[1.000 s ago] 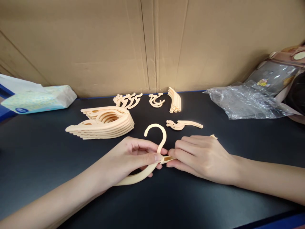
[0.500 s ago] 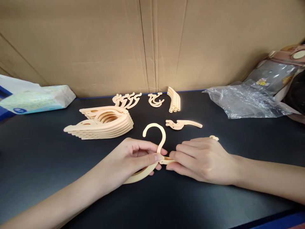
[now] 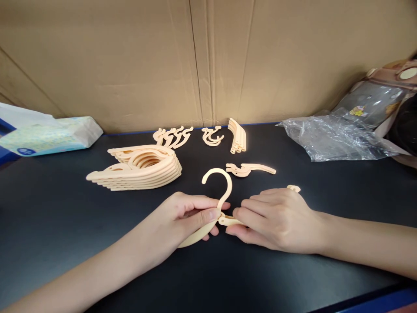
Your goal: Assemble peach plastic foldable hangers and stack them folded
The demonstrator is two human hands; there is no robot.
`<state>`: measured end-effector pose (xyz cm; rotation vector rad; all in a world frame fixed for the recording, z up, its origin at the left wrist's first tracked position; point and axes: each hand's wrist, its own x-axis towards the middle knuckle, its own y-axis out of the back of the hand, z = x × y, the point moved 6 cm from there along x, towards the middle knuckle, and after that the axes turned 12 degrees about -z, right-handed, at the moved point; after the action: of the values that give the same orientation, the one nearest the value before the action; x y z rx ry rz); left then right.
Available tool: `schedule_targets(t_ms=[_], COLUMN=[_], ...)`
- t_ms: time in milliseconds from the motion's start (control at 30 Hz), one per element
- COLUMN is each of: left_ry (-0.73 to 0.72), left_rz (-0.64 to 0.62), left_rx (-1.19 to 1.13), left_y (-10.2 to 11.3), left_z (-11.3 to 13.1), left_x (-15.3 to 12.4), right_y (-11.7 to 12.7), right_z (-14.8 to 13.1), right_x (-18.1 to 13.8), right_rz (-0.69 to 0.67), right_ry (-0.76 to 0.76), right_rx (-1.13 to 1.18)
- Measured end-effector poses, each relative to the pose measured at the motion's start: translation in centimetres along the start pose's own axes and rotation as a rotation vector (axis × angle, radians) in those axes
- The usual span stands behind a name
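In the head view, two hands work on one cream hanger (image 3: pixel 230 187) just above the middle front of the tabletop (image 3: pixel 228 278). It has one hook, standing upright, and two arms meeting below it. The left hand (image 3: pixel 187 217) grips the hanger at that joint, thumb on top; the right hand (image 3: pixel 273 219) pinches the arm on its own side, fingers curled over it.

One small cream piece (image 3: pixel 293 188) shows just behind the right hand, mostly hidden. Beyond the hanger's hook lie two loose pieces side by side, one curved piece (image 3: pixel 240 171) and one long arm (image 3: pixel 262 167). To the left sits one stack of folded hangers (image 3: pixel 153 180), roughly six layers deep. Along the back are three groups: about four curved pieces (image 3: pixel 186 138), a few hooked pieces (image 3: pixel 213 142) too tangled to count, and one bundle of arms (image 3: pixel 239 137), number unclear.

One tissue pack (image 3: pixel 55 134) lies at far left; one clear plastic bag (image 3: pixel 339 139) and one bottle (image 3: pixel 374 102) are at right.
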<state>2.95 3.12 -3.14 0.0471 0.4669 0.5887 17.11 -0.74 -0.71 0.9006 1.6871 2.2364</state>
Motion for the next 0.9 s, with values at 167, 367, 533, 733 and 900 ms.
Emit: schedule_targets(t_ms=[167,367,533,733,900], left_ry=[-0.034,-0.101,-0.096,-0.067,-0.002], left_rz=[-0.018,-0.040,-0.031,-0.041,-0.063], left_rx=[0.044,0.080,0.091,0.046,0.012], left_y=[-0.08,-0.20,-0.17,-0.11,0.06], left_z=[0.28,0.59,0.59,0.28,-0.24], left_x=[0.10,0.09,0.25,0.13,-0.06], right_y=[0.03,0.04,-0.08,-0.04,0.65], right_z=[0.08,0.23,0.24,0.61,0.90], right_x=[0.09,0.19,0.09,0.31,0.41], right_rz=[0.000,-0.035,-0.041,-0.043,0.048], right_ry=[0.001,-0.015,-0.020,-0.010,0.025], right_rx=[0.010,0.068,0.088,0.139,0.084])
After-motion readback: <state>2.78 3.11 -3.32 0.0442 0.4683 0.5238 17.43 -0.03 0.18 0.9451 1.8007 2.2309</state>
